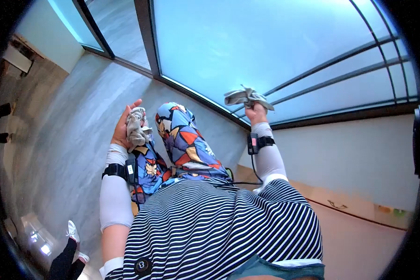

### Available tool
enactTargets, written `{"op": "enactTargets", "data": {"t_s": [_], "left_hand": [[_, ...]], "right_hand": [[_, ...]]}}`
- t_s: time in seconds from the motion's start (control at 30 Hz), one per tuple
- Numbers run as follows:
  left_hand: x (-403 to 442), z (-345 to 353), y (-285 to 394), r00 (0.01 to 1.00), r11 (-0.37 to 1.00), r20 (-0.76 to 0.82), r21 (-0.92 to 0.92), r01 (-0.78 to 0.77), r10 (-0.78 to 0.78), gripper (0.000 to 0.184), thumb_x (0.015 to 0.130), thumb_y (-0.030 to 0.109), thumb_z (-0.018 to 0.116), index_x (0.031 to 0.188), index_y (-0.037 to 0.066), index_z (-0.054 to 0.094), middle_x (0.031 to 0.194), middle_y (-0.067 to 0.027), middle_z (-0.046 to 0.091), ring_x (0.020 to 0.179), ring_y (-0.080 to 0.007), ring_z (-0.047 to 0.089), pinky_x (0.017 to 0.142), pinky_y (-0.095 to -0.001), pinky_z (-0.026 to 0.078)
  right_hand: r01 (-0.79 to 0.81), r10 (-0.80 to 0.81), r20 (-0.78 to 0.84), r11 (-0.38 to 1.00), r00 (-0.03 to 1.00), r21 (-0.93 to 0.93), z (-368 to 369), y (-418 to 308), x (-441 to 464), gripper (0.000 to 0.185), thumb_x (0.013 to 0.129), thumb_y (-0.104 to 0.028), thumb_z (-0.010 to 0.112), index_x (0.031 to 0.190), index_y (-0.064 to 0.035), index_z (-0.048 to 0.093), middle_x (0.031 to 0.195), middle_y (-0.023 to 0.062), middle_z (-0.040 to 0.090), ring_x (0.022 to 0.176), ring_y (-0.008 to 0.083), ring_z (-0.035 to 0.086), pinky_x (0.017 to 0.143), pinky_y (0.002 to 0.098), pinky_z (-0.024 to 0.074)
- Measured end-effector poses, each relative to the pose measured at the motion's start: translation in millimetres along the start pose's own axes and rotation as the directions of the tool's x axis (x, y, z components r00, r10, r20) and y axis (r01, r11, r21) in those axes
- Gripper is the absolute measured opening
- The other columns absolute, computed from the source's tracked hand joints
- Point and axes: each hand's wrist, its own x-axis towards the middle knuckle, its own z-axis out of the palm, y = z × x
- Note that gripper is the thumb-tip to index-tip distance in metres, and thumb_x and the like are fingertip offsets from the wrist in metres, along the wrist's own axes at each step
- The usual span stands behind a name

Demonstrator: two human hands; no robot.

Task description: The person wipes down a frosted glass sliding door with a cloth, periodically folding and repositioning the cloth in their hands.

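Right hand (256, 113): grey cloth (243, 97) held near the lower edge of the glass panel (247, 46), contact unclear. Left hand (121, 127): bunched rag (137, 127) held beside a knee (171, 116). A flatter cloth should press more evenly.

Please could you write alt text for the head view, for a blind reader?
The person's right hand holds a crumpled grey cloth before a dark-framed frosted glass panel; the left hand holds a second crumpled grey cloth. The person wears a dark-and-white striped shirt and multicoloured patterned trousers.
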Motion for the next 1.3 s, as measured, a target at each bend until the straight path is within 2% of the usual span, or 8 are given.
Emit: {"op": "enactTargets", "data": {"t_s": [0.13,0.23,0.3,0.33,0.63,0.8,1.07,1.3], "left_hand": [[0.3,2.1,0.0,0.999,1.000,-0.036,-0.026,-0.016,0.015,0.054,0.100,0.045,0.047,0.140,0.009,0.045,0.096,-0.0086,0.064,0.068,-0.0131,0.058,0.063,-0.0310,0.054],[0.5,6.0,0.6,0.999,0.999,-0.031,-0.032,-0.020,0.020,0.053,0.101,0.044,0.046,0.139,0.008,0.046,0.095,-0.0086,0.064,0.069,-0.0134,0.059,0.064,-0.0310,0.055],[0.0,11.5,1.9,1.000,0.999,-0.026,-0.032,-0.011,0.010,0.053,0.100,0.045,0.048,0.139,0.009,0.047,0.095,-0.0089,0.063,0.069,-0.0148,0.060,0.064,-0.0312,0.055],[-0.1,13.0,2.8,1.000,0.999,-0.018,-0.032,0.003,-0.004,0.053,0.099,0.045,0.050,0.138,0.009,0.047,0.094,-0.0092,0.063,0.070,-0.0162,0.060,0.064,-0.0314,0.055],[2.4,12.1,0.0,0.999,0.999,-0.010,0.002,0.053,-0.053,0.049,0.099,0.044,0.051,0.136,0.011,0.050,0.094,-0.0075,0.063,0.071,-0.0141,0.062,0.062,-0.0282,0.056],[-2.5,5.5,-2.5,1.000,1.000,-0.012,-0.005,0.011,-0.012,0.051,0.099,0.043,0.051,0.137,0.010,0.049,0.094,-0.0069,0.063,0.072,-0.0140,0.061,0.065,-0.0284,0.055],[0.8,-11.8,-10.7,0.999,0.999,-0.024,0.001,-0.037,0.037,0.050,0.099,0.044,0.051,0.135,0.009,0.050,0.094,-0.0078,0.062,0.070,-0.0149,0.059,0.063,-0.0278,0.053],[2.6,-18.6,-14.8,0.998,0.998,0.000,-0.001,-0.058,0.058,0.052,0.101,0.044,0.047,0.138,0.009,0.048,0.094,-0.0065,0.063,0.071,-0.0136,0.061,0.065,-0.0300,0.055]], "right_hand": [[-0.163,0.159,0.080,0.985,0.984,0.054,-38.2,48.1,62.6,0.007,0.095,-0.007,0.057,0.097,-0.0075,0.064,0.094,0.0060,0.069,0.083,0.0215,0.067,0.077,0.0355,0.0559],[0.223,-0.023,0.380,0.842,0.925,-0.491,-43.8,82.2,95.4,0.010,0.096,-0.008,0.054,0.100,-0.0111,0.063,0.096,0.0057,0.067,0.086,0.0205,0.065,0.078,0.0339,0.0537],[0.175,-0.014,0.281,0.811,0.960,-0.558,-3.5,97.1,82.3,0.011,0.096,-0.011,0.055,0.102,-0.0150,0.063,0.098,0.0032,0.067,0.087,0.0177,0.063,0.077,0.0315,0.0523],[-0.204,0.205,-0.003,0.972,0.979,-0.112,49.7,97.7,57.2,0.011,0.096,-0.012,0.056,0.103,-0.0145,0.063,0.102,0.0037,0.068,0.088,0.0176,0.064,0.077,0.0328,0.0537],[0.011,0.126,0.537,0.969,0.834,-0.245,267.2,12.1,-102.0,0.020,0.096,-0.023,0.059,0.110,-0.0094,0.063,0.109,0.0071,0.067,0.103,0.0216,0.063,0.091,0.0380,0.0541],[-0.003,0.088,0.770,0.994,0.632,-0.112,254.5,-82.7,-108.3,0.021,0.094,-0.021,0.061,0.111,-0.0080,0.063,0.113,0.0101,0.067,0.110,0.0232,0.061,0.095,0.0401,0.0524],[0.297,-0.291,0.396,0.954,0.871,0.047,143.4,-149.3,-116.1,0.025,0.095,-0.023,0.060,0.114,-0.0076,0.062,0.115,0.0093,0.066,0.110,0.0240,0.061,0.095,0.0417,0.0523],[0.133,-0.132,0.201,0.991,0.971,0.011,35.5,-89.6,-46.8,0.023,0.088,-0.021,0.066,0.108,-0.0103,0.066,0.108,0.0080,0.069,0.102,0.0249,0.064,0.089,0.0423,0.0541]]}}
